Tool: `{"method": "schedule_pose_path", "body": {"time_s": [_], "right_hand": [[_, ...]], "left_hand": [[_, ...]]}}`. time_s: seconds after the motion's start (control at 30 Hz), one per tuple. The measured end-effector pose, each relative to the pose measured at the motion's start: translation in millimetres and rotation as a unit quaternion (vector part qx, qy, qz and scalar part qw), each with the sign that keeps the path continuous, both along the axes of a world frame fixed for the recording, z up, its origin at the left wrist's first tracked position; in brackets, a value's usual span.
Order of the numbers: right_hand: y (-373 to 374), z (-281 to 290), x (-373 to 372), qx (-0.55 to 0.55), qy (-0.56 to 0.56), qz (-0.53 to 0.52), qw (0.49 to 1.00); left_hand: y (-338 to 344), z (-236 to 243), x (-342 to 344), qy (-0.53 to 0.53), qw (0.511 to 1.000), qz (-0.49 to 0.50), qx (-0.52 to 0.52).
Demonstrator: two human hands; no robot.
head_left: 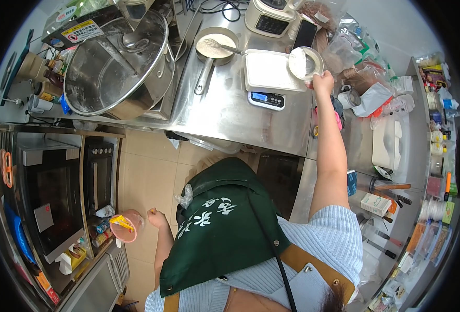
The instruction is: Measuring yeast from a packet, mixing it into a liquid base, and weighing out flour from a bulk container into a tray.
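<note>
My right hand point(322, 83) is closed on the edge of a round cup point(317, 61). White powder lies inside the cup, which is over the right end of a white rectangular tub point(248, 78). The tub's contents look white and powdery. Under the tub's near edge sits a digital scale point(266, 101) with a lit blue display. To the left, a metal saucepan point(205, 75) holds white powder and a whisk point(225, 48). My left hand point(157, 217) hangs low by my side, fingers curled, with nothing visible in it. It is nearest to a pink bin point(127, 234).
A large steel mixer bowl point(118, 78) takes up the counter's left end. Behind the tub stand a cream-coloured appliance point(269, 21) and a dark phone point(305, 34). Bags crowd the right side, with knives point(383, 236) farther down. An oven point(50, 187) stands at lower left.
</note>
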State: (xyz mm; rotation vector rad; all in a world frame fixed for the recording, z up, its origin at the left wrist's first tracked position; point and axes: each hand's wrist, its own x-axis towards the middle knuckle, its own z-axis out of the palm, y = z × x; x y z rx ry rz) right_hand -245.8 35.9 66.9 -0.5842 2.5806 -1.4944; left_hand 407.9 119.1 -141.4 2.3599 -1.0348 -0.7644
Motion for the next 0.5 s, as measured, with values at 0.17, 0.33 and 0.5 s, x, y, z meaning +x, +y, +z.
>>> {"method": "schedule_pose_path", "body": {"time_s": [0.17, 0.33, 0.5], "right_hand": [[2, 8, 24, -0.059, -0.091, 0.064, 0.992], [6, 17, 100, -0.004, -0.176, 0.217, 0.96], [17, 1, 206, 0.054, -0.303, 0.334, 0.891]], "left_hand": [[2, -1, -1, 0.006, 1.0, 0.012, 0.002], [19, -13, 6, -0.009, 1.0, 0.005, 0.005], [38, -22, 9, -0.034, 0.999, 0.025, 0.024]]}}
